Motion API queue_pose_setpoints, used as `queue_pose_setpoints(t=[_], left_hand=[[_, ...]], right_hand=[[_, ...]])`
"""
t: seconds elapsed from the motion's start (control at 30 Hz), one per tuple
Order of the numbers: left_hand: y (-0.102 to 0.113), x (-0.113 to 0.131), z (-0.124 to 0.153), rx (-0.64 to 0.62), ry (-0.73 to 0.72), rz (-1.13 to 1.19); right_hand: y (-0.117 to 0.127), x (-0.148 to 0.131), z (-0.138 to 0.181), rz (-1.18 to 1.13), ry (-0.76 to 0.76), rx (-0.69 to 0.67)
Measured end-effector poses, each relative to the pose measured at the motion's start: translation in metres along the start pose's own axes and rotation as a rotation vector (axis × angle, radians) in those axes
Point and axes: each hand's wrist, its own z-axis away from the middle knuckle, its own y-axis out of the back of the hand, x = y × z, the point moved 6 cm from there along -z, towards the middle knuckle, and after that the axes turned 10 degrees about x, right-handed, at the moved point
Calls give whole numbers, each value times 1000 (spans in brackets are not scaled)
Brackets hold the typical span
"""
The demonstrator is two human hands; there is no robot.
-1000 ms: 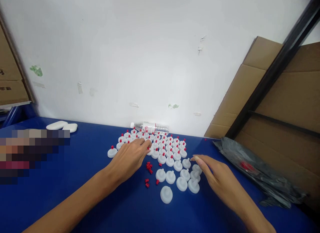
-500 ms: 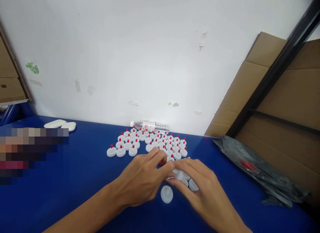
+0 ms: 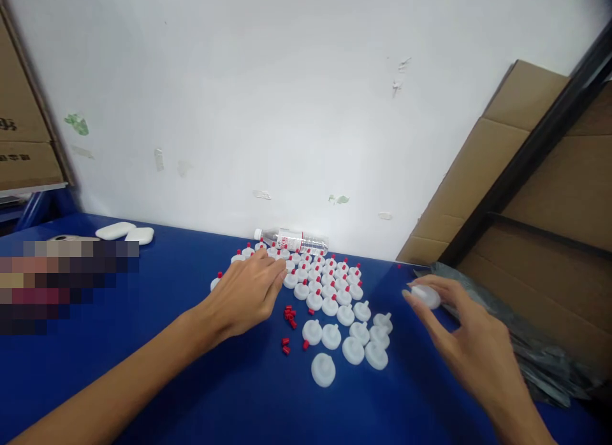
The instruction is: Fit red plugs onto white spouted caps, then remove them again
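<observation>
Conceivably, the white cap (image 3: 427, 297) pinched by the right hand (image 3: 471, 333) could be dropped if loosened; grip is hidden in the left hand (image 3: 247, 292).

Table (image 3: 239, 407): ten uncapped round white lids (image 3: 353, 351), over twenty red-capped ones (image 3: 329, 307), at least eight loose red caps (image 3: 285, 350), one clear plastic bottle (image 3: 292, 239).

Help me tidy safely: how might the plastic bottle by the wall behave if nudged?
The clear plastic bottle lies on its side, so it would probably roll, perhaps into the red-tipped white lids in front. Its transparent, ridged body looks thin, so it may give when squeezed.
</observation>
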Motion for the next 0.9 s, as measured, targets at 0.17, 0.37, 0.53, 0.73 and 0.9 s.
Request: queue_pose_setpoints(t=[0.17,0.37,0.53,0.73,0.9], left_hand=[[-20,11,4,-93,-30,19],[-32,8,7,-175,-28,19],[-38,5,9,-220,-18,20],[-40,6,11,-205,-16,55],[-27,2,5,-139,15,-24]], right_hand=[[-22,20,3,5,-152,-260],[-26,23,3,1,-39,-213],[-31,33,6,37,-53,-296],[-44,48,16,9,-144,-425],[-50,50,18,-58,-217,-481]])
